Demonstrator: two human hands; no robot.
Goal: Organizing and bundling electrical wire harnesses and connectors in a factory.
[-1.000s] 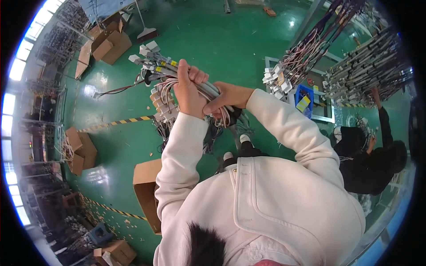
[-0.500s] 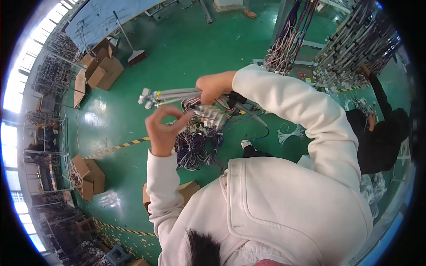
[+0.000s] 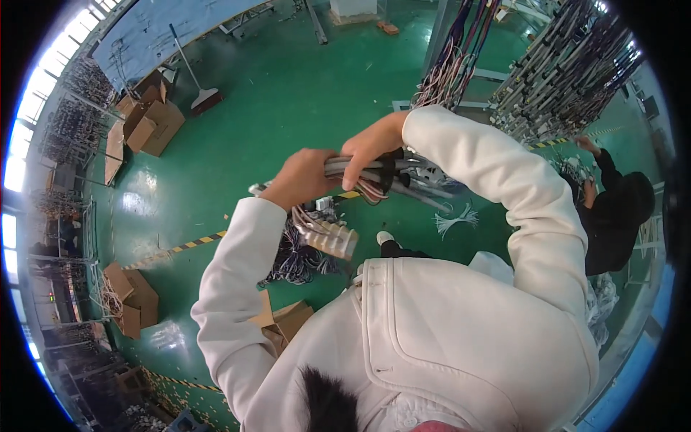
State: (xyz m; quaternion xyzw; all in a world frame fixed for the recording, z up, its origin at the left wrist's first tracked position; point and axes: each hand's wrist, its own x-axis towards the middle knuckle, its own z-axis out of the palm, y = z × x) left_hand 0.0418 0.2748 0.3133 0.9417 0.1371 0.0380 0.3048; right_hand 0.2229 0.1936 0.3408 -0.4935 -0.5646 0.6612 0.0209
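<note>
Over the green floor (image 3: 288,108), your left hand (image 3: 296,176) and right hand (image 3: 371,147) are both clamping around the grey cable bundle (image 3: 335,167), which is running between them. Gathering is looking finished, while pale connectors (image 3: 327,237) are dangling loose beneath your left hand, apparently not yet secured.

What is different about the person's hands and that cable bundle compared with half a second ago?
The left hand, then off the grey cable bundle, has moved forward and rightward and closed its fingers around it. The right hand still grips the bundle. The broom and the open cardboard box beside it stayed put.
</note>
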